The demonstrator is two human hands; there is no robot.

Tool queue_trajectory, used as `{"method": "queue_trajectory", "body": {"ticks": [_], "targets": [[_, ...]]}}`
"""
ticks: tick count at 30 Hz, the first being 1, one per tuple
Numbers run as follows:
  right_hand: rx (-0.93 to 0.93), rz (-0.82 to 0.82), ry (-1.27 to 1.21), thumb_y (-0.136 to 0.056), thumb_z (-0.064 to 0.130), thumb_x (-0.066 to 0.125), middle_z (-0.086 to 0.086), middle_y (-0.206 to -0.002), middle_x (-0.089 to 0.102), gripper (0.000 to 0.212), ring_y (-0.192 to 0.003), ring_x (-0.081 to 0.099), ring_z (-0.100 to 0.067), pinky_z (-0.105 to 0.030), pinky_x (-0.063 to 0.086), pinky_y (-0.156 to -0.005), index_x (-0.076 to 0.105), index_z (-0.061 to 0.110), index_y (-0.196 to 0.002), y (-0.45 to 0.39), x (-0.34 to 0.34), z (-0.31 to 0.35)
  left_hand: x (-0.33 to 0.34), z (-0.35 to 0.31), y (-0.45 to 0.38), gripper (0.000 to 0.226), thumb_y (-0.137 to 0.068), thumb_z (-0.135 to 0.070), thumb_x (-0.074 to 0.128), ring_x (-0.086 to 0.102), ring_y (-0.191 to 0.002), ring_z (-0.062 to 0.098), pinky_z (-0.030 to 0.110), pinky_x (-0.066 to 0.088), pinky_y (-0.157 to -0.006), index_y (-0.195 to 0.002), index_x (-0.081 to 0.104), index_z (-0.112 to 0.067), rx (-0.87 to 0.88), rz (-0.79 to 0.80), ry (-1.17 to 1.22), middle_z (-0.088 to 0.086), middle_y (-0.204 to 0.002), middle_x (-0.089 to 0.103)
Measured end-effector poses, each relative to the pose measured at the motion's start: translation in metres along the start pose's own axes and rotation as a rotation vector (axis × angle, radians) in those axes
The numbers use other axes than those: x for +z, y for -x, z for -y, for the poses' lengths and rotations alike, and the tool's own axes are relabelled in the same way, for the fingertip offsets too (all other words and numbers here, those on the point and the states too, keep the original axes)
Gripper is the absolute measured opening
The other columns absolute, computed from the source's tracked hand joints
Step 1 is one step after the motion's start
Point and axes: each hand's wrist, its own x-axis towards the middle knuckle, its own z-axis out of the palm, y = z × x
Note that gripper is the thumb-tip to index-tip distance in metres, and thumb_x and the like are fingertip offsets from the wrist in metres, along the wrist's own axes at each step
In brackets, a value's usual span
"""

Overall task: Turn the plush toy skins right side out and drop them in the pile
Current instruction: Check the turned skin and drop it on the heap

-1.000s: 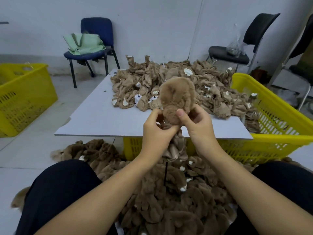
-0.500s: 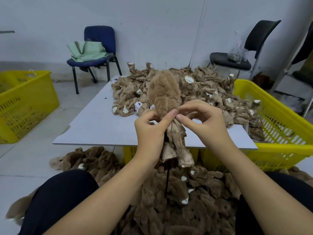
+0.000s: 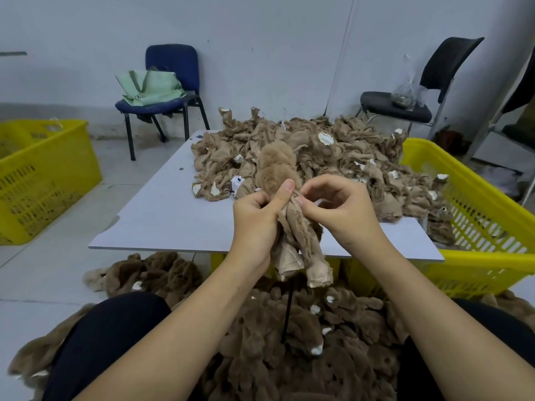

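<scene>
A half-turned plush skin (image 3: pixel 289 215) was held upright above the near edge of the table (image 3: pixel 162 215), its furry head up and its beige lining legs hanging down. It was gripped at the middle by the left hand (image 3: pixel 254 224), thumb pressed up the front, and its edge was pinched by the right hand (image 3: pixel 338 209) beside it. Unturned skins (image 3: pixel 333 151) were heaped on the table; furry finished skins (image 3: pixel 289 342) were piled on the floor between the knees. Lettering on the green bag (image 3: pixel 150 86) could not be read.
</scene>
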Motion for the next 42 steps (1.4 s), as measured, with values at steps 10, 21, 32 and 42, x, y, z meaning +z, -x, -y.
{"method": "queue_trajectory", "body": {"ticks": [10, 21, 32, 42], "targets": [[0.109, -0.171, -0.022, -0.087, -0.002, 0.073, -0.007, -0.068, 0.062, 0.012, -0.064, 0.056, -0.018, -0.025, 0.049, -0.059, 0.066, -0.004, -0.079, -0.017, -0.002, -0.008, -0.011, 0.002, -0.009, 0.028, -0.092, -0.024, 0.064, 0.064, -0.097, 0.038, 0.046, 0.053, -0.089, -0.103, 0.075, -0.001, 0.020, 0.273, -0.030, 0.036, -0.107, 0.066], [0.195, 0.226, 0.077, -0.103, 0.016, 0.055, -0.008, -0.078, 0.047, 0.027, -0.069, 0.040, -0.020, -0.034, 0.038, -0.062, 0.051, -0.001, -0.083, -0.014, -0.004, 0.001, -0.009, -0.004, -0.016, 0.018, -0.074, -0.009, 0.075, 0.057, -0.071, 0.021, 0.032, 0.050, -0.066, -0.067, 0.063, 0.001, 0.296, 0.088, -0.260, 0.020, -0.077, 0.053], [0.006, -0.014, 0.147, -0.101, 0.013, 0.059, 0.009, -0.078, 0.058, 0.012, -0.070, 0.054, -0.011, -0.028, 0.044, -0.061, 0.060, 0.012, -0.089, -0.006, 0.006, 0.000, 0.008, -0.013, -0.015, 0.012, -0.088, 0.005, 0.066, 0.051, -0.063, 0.014, 0.027, 0.045, -0.057, -0.077, 0.063, 0.007, 0.352, -0.076, -0.448, 0.020, -0.074, 0.060], [0.015, 0.039, 0.164, -0.081, 0.013, 0.083, -0.013, -0.085, 0.067, 0.021, -0.076, 0.057, -0.039, -0.047, 0.049, -0.063, 0.072, 0.014, -0.099, -0.014, -0.006, 0.008, -0.001, -0.016, -0.020, 0.013, -0.089, 0.003, 0.067, 0.059, -0.069, 0.025, 0.042, 0.054, -0.062, -0.080, 0.065, 0.012, 0.237, -0.019, -0.477, 0.032, -0.081, 0.061]]}}
